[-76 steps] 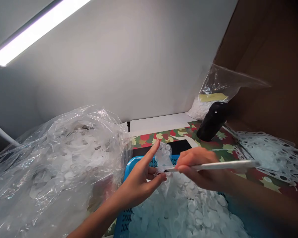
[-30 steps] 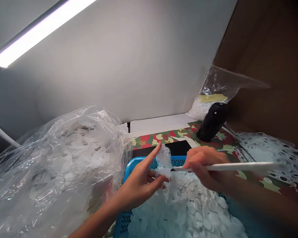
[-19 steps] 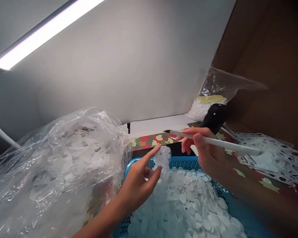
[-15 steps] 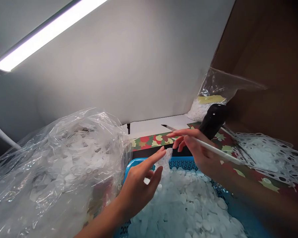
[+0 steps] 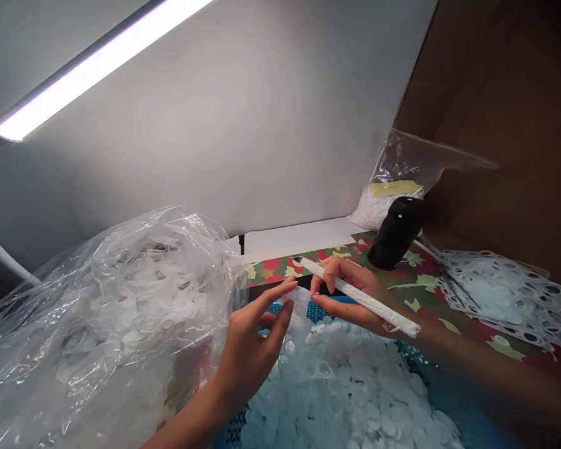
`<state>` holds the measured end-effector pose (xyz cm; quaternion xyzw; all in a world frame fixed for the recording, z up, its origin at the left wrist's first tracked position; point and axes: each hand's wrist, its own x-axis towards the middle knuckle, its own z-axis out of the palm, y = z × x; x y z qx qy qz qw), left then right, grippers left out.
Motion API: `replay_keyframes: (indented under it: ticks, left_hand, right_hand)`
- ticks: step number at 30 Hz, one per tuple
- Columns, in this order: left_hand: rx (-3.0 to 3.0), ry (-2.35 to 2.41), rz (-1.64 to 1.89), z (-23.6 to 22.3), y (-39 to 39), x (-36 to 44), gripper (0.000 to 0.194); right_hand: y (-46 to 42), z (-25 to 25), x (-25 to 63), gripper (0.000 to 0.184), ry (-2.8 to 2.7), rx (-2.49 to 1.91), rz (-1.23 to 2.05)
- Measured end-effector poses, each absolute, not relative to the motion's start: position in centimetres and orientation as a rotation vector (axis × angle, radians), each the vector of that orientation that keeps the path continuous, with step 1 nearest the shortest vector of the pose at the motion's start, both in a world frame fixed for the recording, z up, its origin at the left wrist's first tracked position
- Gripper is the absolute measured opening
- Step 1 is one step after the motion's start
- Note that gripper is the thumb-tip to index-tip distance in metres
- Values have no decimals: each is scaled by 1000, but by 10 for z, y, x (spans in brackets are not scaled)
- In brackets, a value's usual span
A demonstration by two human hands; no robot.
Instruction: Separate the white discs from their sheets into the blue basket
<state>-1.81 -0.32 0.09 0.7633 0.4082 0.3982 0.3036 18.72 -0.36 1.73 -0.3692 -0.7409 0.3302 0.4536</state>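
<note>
A blue mesh basket (image 5: pixel 318 310) in front of me is heaped with small white discs (image 5: pixel 355 399). My left hand (image 5: pixel 252 349) hovers over the basket's left side with its fingers stretched out and apart, holding nothing. My right hand (image 5: pixel 350 296) is closed on a thin white-handled tool (image 5: pixel 364 299), which lies slanted across its fingers above the basket's far rim.
A large crumpled clear plastic bag (image 5: pixel 107 324) of white pieces fills the left. A black cylinder (image 5: pixel 395 234) stands behind on a red-green patterned mat (image 5: pixel 336 257). Punched white sheets (image 5: pixel 500 287) lie at the right. A clear bag (image 5: pixel 402 187) leans on a cardboard wall.
My left hand has let go of the strip of white discs it held and opened its fingers. My right hand lifted the tool off the strip, then lowered it, tip pointing back left.
</note>
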Motion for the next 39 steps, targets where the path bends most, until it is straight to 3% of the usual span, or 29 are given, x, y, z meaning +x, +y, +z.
replay_keyframes:
  ticks: [11, 23, 31, 39]
  left_hand:
    - [2167, 1018, 1077, 0, -5, -18, 53]
    - [1802, 668, 884, 4, 0, -21, 54]
    - [1935, 658, 889, 4, 3, -20, 31]
    - [1661, 760, 970, 0, 5, -18, 40]
  right_hand:
    - [-5, 15, 184, 17, -1714, -712, 934]
    - [-4, 16, 182, 9, -1766, -621, 934]
    - [-2, 15, 180, 11, -1702, -661, 853]
    - [-7, 20, 184, 18, -1770, -808, 757]
